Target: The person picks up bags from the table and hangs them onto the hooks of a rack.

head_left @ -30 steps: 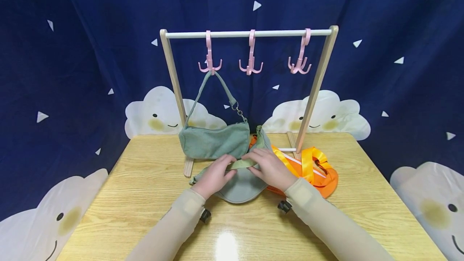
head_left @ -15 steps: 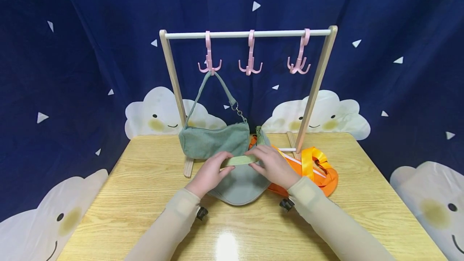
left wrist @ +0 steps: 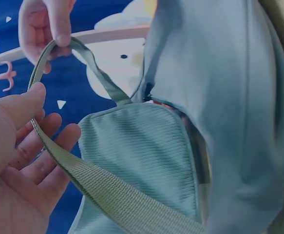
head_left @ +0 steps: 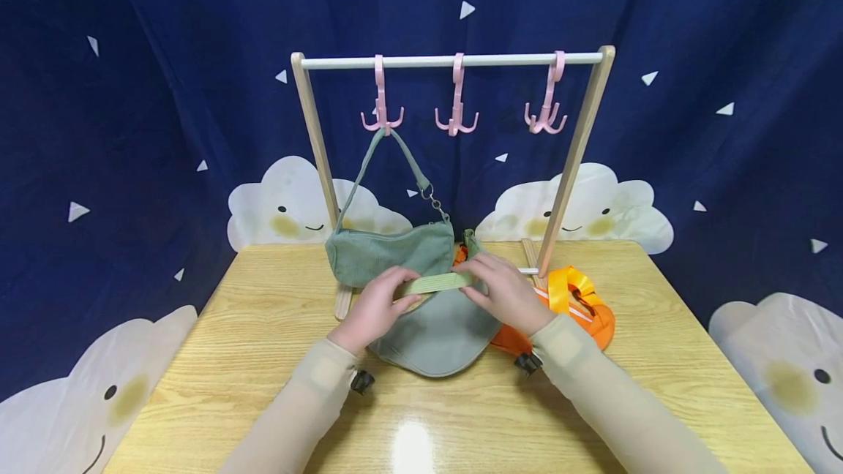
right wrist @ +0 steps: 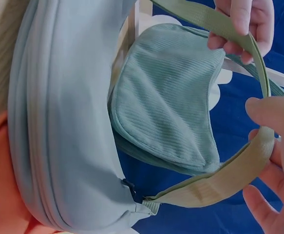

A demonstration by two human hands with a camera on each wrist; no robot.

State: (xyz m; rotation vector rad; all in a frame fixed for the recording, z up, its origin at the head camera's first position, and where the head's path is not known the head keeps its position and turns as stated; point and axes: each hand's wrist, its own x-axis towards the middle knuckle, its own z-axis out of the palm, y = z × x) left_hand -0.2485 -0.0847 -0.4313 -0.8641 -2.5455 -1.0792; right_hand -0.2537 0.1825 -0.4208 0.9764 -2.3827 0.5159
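A green webbing strap (head_left: 437, 283) is stretched between my two hands in the head view. My left hand (head_left: 380, 306) pinches its left part, and my right hand (head_left: 503, 294) pinches the right part. Below the strap lies the grey-blue bag (head_left: 437, 335) it belongs to, its rounded edge toward me. In the right wrist view, the strap joins the end of the bag (right wrist: 78, 117) near a black zipper pull. Behind my hands, a green corduroy bag (head_left: 375, 258) hangs by its handle from the left pink hook (head_left: 382, 112).
A wooden rack (head_left: 309, 130) with a white bar (head_left: 421, 62) stands at the back of the table (head_left: 276, 357). Two more pink hooks, the middle one (head_left: 456, 112) and the right one (head_left: 546, 112), carry nothing. An orange bag (head_left: 596, 328) with yellow straps lies to the right.
Both hands have moved slightly apart and lifted the strap a little, drawing it straight. More of the grey-blue bag shows beneath it. The corduroy bag has stayed in place.
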